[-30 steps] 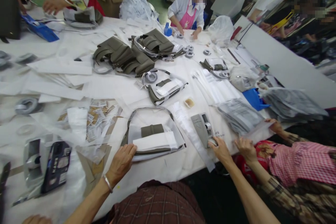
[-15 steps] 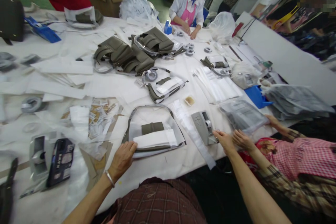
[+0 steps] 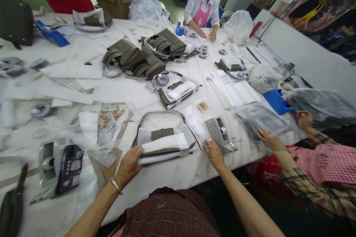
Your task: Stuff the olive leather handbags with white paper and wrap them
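An olive-green handbag [image 3: 161, 153] lies in front of me, with a grey-wrapped handle arched behind it and a white paper band across its front. My left hand [image 3: 129, 166] is closed on its near left corner, fingers on top. Right of the bag, my right hand [image 3: 214, 154] is closed in a pinch; a small pale bit shows at the fingertips, too small to tell. A white strip [image 3: 196, 120] runs down to those fingers, and its lower part is hidden by the hand. Close beside that hand stands a grey tape dispenser [image 3: 217, 133].
Another bag [image 3: 179, 92] and a bag pile [image 3: 144, 53] lie farther back. White sheets [image 3: 232, 89] are stacked right. A second dispenser [image 3: 50, 161] and a dark box [image 3: 68, 170] stand left. A co-worker's hand [image 3: 271, 140] touches a plastic-wrapped bag [image 3: 258, 120]; another person [image 3: 204, 5] works opposite.
My right hand has moved left from the dispenser's cutting end to beside the bag. My left hand stays on the bag. The co-worker's hands at right have moved along the wrapped bags.
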`<state>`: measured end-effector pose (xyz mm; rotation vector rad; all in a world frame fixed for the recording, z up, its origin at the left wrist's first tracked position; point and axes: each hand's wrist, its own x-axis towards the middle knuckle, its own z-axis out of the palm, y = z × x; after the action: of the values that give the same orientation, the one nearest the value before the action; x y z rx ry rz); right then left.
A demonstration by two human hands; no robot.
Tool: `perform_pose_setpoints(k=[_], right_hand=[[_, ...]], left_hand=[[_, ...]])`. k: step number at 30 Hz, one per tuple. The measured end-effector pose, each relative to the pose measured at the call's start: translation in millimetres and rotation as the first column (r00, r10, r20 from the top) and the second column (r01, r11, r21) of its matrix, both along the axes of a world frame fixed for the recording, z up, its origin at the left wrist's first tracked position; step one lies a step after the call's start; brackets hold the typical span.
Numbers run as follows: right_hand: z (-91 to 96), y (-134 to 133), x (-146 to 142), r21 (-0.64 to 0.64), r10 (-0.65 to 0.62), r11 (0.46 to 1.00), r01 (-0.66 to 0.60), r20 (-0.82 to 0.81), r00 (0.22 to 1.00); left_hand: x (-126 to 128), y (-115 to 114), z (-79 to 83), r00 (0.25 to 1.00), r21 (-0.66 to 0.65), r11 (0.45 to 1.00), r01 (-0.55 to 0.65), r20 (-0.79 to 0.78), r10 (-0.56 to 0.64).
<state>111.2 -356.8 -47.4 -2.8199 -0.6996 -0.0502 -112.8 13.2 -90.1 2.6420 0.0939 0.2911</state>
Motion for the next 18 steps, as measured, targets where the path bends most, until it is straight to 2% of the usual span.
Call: perform_pose_setpoints(k=[3, 6, 10, 13, 18], right_hand=[[-17.6, -1.1, -3.9, -0.075, -0.089, 0.993, 0.090, 0.015, 0.996], [-19.7, -3.7, -6.0, -0.137, -0.129, 0.982, 0.129, 0.007, 0.992], [-8.4, 2.6, -2.8, -0.192, -0.107, 0.976, 0.100, -0.025, 0.994], [3.7, 20.0, 9.8, -0.189, -0.057, 0.981, 0.047, -0.045, 0.997], [22.7, 71.0, 63.2, -0.158, -0.024, 0.987, 0.019, -0.030, 0.999]], left_hand=[[-0.6, 0.1, 0.4, 0.999, -0.050, 0.998, -0.035, -0.013, 0.034], [-0.1, -1.1, 2.2, 0.999, -0.054, 0.998, -0.038, -0.011, 0.037], [-0.3, -1.8, 1.0, 0.999, -0.030, 0.999, -0.028, 0.020, 0.029], [-1.8, -2.6, -3.5, 0.998, -0.003, 1.000, -0.028, 0.050, 0.028], [-4.4, -4.1, -11.6, 0.995, 0.065, 0.998, -0.017, 0.098, 0.011]])
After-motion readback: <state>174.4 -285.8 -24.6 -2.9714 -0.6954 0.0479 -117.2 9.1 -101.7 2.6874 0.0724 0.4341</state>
